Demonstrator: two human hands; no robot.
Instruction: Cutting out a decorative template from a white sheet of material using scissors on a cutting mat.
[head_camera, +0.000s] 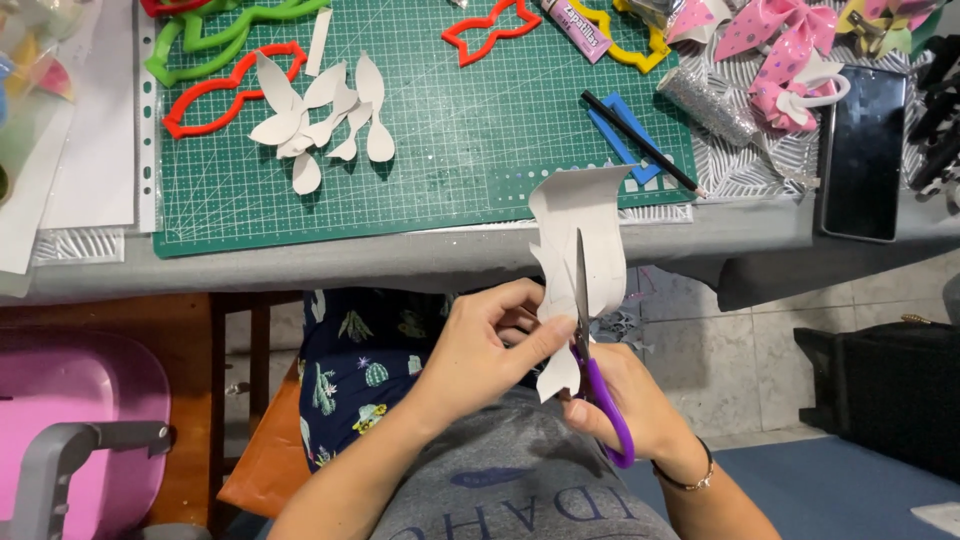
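Note:
My left hand (480, 350) pinches a curved strip of white material (585, 250) at its lower edge, holding it upright over my lap. My right hand (635, 400) grips purple-handled scissors (590, 340); the blades point up and cut into the strip along a curved outline. On the green cutting mat (450, 140) lies a pile of cut white leaf-like pieces (320, 115).
Red, green and yellow plastic templates (220, 85) lie on the mat. A black pencil (640, 145) rests over a blue piece. Pink bows (780, 45), a glitter roll and a dark phone (865, 150) sit at right. A pink chair (80, 420) stands at left.

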